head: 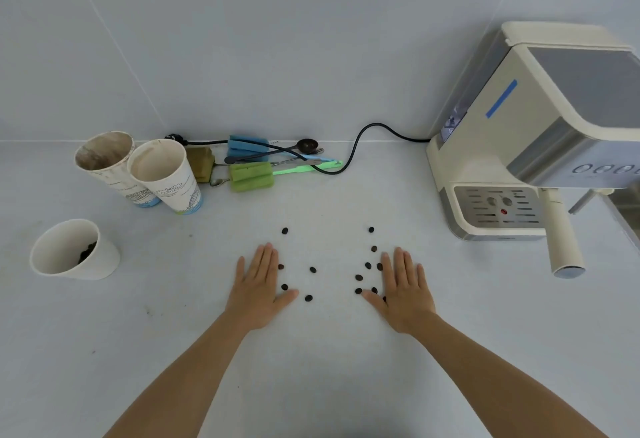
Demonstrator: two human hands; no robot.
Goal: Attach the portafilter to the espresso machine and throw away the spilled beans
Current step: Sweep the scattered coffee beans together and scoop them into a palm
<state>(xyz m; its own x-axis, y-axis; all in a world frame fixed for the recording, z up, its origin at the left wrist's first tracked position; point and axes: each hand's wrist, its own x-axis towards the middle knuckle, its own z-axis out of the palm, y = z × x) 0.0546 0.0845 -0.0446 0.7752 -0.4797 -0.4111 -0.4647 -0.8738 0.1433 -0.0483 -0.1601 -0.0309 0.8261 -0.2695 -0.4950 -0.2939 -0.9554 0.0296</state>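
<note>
Two bare forearms enter from the lower edge of my view, each ending in a bare hand: left hand [258, 285], right hand [403, 287]. I see no sleeve, glove, ring, watch or strap on either. Fingers [266, 257] are slender, with short, unpainted nails.

Dark brown beans [312, 270] dot the pale grey counter [173, 351]; the cream machine [512, 146] bears a blue strip, perhaps tape.
</note>
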